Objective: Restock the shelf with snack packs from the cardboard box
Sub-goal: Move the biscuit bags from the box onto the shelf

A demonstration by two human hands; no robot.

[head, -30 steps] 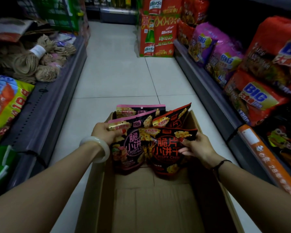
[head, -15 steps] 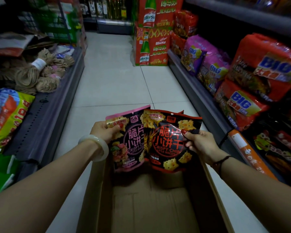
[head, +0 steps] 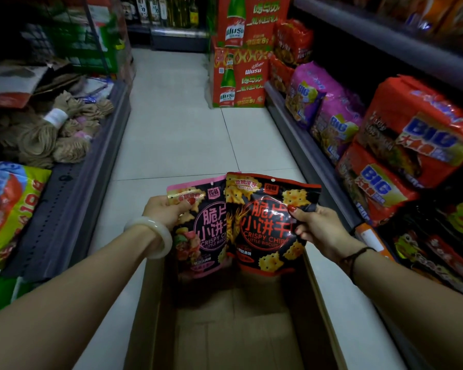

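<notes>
Our left grip (head: 166, 209) pinches the pink-trimmed black foil snack pack (head: 206, 236) at its top corner. Our right grip (head: 318, 228) pinches the red-trimmed black foil snack pack (head: 265, 225) at its side edge. Both packs hang upright and overlapping above the open brown cardboard box (head: 225, 329), beside the grey metal shelf (head: 305, 150).

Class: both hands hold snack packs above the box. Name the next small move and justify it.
Probably swing both packs toward the right shelf: the left hand grips the pink-trimmed pack, the right hand the red-trimmed pack, both held above the cardboard box, and packaged snacks line that side.
</notes>
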